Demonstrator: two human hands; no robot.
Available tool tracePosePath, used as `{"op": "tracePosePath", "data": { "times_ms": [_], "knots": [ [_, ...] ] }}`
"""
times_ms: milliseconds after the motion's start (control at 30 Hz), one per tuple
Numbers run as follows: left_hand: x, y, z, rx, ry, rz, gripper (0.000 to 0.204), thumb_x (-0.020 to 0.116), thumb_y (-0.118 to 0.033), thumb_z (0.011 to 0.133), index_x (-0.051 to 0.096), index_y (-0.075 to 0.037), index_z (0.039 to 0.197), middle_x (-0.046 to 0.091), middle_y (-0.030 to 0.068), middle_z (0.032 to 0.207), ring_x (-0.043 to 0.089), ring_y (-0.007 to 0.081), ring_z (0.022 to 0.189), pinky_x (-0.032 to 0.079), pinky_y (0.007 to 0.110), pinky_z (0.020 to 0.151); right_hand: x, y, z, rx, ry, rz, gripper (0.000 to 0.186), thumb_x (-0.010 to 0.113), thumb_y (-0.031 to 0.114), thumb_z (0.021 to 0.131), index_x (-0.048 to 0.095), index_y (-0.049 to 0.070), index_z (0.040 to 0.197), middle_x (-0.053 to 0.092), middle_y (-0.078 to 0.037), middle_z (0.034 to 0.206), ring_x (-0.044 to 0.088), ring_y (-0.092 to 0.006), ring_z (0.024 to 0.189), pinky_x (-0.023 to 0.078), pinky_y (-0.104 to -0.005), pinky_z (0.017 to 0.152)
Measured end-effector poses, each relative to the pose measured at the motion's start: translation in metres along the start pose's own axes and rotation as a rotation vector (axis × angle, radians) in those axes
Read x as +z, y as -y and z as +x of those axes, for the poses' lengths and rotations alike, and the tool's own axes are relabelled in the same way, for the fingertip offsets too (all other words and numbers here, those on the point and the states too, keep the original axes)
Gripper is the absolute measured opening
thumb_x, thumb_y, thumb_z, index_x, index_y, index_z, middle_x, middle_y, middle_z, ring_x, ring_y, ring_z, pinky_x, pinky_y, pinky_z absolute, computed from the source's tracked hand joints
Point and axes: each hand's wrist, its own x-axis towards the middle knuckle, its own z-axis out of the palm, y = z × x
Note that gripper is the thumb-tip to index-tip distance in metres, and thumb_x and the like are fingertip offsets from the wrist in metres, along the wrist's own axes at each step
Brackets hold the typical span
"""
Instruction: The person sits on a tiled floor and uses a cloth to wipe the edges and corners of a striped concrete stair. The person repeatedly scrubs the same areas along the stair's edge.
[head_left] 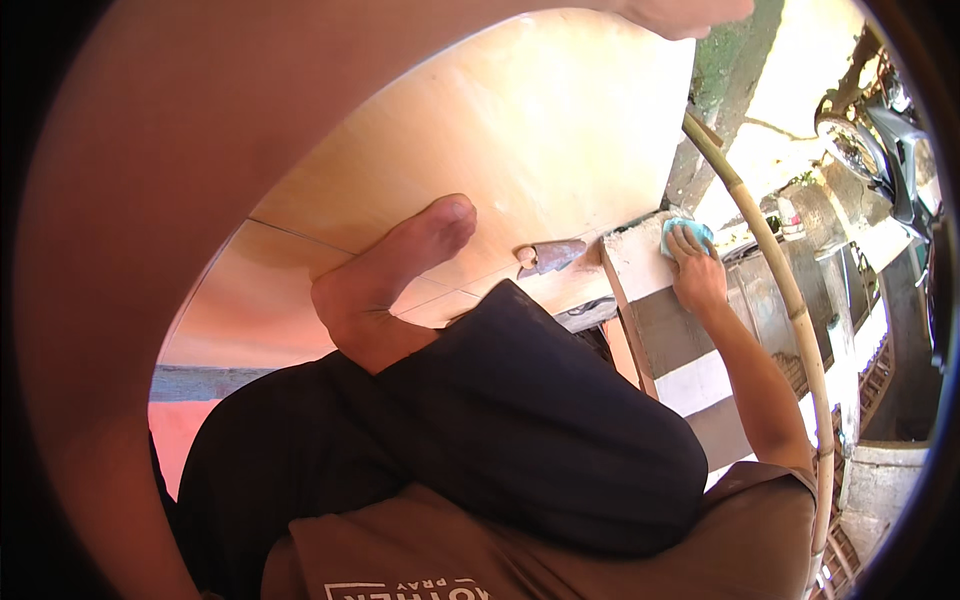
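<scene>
My right hand presses a crumpled light blue cloth onto the end of a narrow pale ledge. Its fingers lie bent over the cloth. My left arm sweeps up the left side and across the top, very close. At the upper edge, my left hand is partly cut off, so its grip and anything in it are hidden. Between my bare foot and the ledge, a trowel with a grey metal blade and rounded handle end lies on the glossy cream tiles.
A bent bamboo pole stands just beyond my right hand and forearm. Grey and white banded masonry runs below the ledge. A parked motorcycle is at the far right, outside. My knee in dark cloth is folded near the trowel.
</scene>
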Motion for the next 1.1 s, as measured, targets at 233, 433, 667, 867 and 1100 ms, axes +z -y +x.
{"op": "tracePosePath", "data": {
  "times_ms": [233, 433, 667, 867, 1100],
  "knots": [
    [0.0, -0.001, -0.004, -0.02, -0.059, -0.06, 0.018, 0.064, -0.014, 0.081, 0.073, -0.003, 0.091, 0.07, 0.012, 0.099, 0.061, 0.0282, 0.106, 0.045, 0.04, 0.097, -0.021, -0.01, 0.049, 0.287, 0.11, 0.145, 0.047, 0.045, 0.007, 0.094, 0.056, 0.007, 0.14, 0.049, -0.011, 0.152, 0.043, -0.0258, 0.143, 0.035, -0.0433, 0.118],
    [0.007, -0.004, -0.002, 0.026, -0.032, 0.044, 0.019, 0.063, -0.016, 0.083, 0.072, -0.003, 0.093, 0.069, 0.0134, 0.102, 0.061, 0.0276, 0.108, 0.044, 0.04, 0.099, 0.03, 0.02, -0.006, 0.187, -0.203, 0.101, 0.047, 0.043, 0.014, 0.1, 0.051, 0.002, 0.144, 0.047, -0.015, 0.153, 0.042, -0.029, 0.144, 0.034, -0.0436, 0.118],
    [0.009, 0.002, 0.001, 0.035, -0.102, 0.077, 0.025, 0.07, -0.025, 0.08, 0.071, -0.004, 0.095, 0.067, 0.0126, 0.1, 0.06, 0.0288, 0.107, 0.044, 0.042, 0.096, 0.028, 0.041, 0.026, 0.194, -0.203, 0.014, 0.049, 0.042, 0.014, 0.099, 0.048, -0.001, 0.146, 0.043, -0.016, 0.156, 0.039, -0.0283, 0.146, 0.027, -0.0432, 0.122],
    [-0.002, -0.005, 0.005, 0.031, 0.052, 0.064, 0.028, 0.072, -0.028, 0.079, 0.069, -0.004, 0.095, 0.067, 0.0134, 0.102, 0.059, 0.0301, 0.11, 0.043, 0.042, 0.098, 0.06, 0.122, -0.003, 0.147, -0.162, 0.083, 0.051, 0.045, 0.014, 0.097, 0.048, -0.006, 0.143, 0.044, -0.02, 0.154, 0.037, -0.0319, 0.147, 0.027, -0.0454, 0.122],
    [0.005, 0.003, 0.004, 0.053, -0.018, 0.106, 0.03, 0.071, -0.028, 0.081, 0.068, -0.004, 0.097, 0.066, 0.0144, 0.105, 0.058, 0.0312, 0.111, 0.042, 0.044, 0.1, 0.127, 0.157, -0.047, 0.12, -0.193, 0.276, 0.037, 0.052, 0.018, 0.097, 0.06, -0.003, 0.127, 0.068, -0.021, 0.111, 0.066, -0.0343, 0.107, 0.056, -0.0437, 0.086]
  ]
}}
